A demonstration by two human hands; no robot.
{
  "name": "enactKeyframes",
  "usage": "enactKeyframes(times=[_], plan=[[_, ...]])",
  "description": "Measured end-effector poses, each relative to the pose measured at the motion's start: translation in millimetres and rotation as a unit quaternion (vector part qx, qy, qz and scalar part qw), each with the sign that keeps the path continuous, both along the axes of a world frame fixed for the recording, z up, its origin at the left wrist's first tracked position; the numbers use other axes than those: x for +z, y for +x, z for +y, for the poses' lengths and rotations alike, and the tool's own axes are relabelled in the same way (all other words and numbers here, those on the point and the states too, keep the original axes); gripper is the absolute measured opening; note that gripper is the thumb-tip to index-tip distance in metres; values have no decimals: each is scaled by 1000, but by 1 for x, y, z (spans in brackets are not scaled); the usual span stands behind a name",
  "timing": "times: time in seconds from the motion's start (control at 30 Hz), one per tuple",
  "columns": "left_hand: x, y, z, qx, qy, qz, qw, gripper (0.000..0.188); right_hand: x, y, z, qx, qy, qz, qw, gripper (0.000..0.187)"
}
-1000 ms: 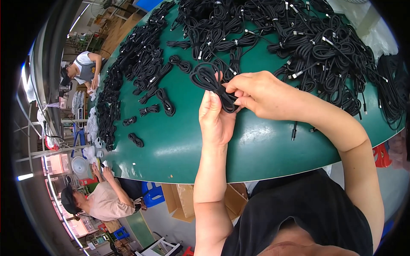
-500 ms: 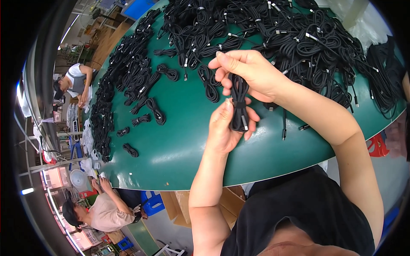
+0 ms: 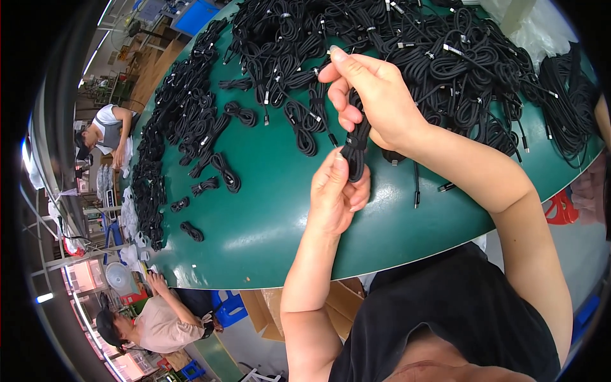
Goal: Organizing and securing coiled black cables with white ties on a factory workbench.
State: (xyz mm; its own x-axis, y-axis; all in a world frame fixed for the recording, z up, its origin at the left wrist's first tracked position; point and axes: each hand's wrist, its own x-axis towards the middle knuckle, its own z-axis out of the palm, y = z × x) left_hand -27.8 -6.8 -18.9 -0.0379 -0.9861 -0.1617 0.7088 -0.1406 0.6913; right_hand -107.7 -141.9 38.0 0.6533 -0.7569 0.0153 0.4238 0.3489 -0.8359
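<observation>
Between my hands is a coiled black cable, bundled into loops with a dark band round its middle. My left hand is closed on the lower end of this bundle, thumb on the near side and fingers curled behind. The upper loops pass into the curled fingers of my right hand; its thumb points up and left, and part of the bundle is hidden behind the fingers. Just left of my right hand, another looped cable lies on the green table.
A large pile of black cables with silvery connectors covers the far side. A row of bundled cables lines the left, with a few single bundles nearer. Two people work at the left edge. A cardboard box stands below the table edge.
The bundle has tilted and turned in my hands, its upper end leaning right. My right hand has risen slightly; the connector seen at the bundle's lower end no longer shows.
</observation>
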Motion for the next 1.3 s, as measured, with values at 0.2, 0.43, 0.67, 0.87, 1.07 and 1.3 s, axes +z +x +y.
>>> enactKeyframes(times=[0.2,0.43,0.67,0.87,1.07,1.3], plan=[[2,-12,-1,214,-85,-466,854,45,-7,5,-7,-73,73,-2,995,36],[6,-8,0,168,-60,-313,933,39,-7,2,-8,-41,99,-10,994,34],[-1,-3,-3,150,-10,-81,985,40,-12,3,3,-63,-177,0,982,36],[30,55,-1,472,-97,21,876,41,-42,12,-17,-58,-423,265,864,36],[-1,73,4,422,12,-55,905,25,-73,10,7,74,-702,362,609,20],[11,47,-1,185,106,-74,974,46,-10,-4,3,27,-562,184,806,12]])
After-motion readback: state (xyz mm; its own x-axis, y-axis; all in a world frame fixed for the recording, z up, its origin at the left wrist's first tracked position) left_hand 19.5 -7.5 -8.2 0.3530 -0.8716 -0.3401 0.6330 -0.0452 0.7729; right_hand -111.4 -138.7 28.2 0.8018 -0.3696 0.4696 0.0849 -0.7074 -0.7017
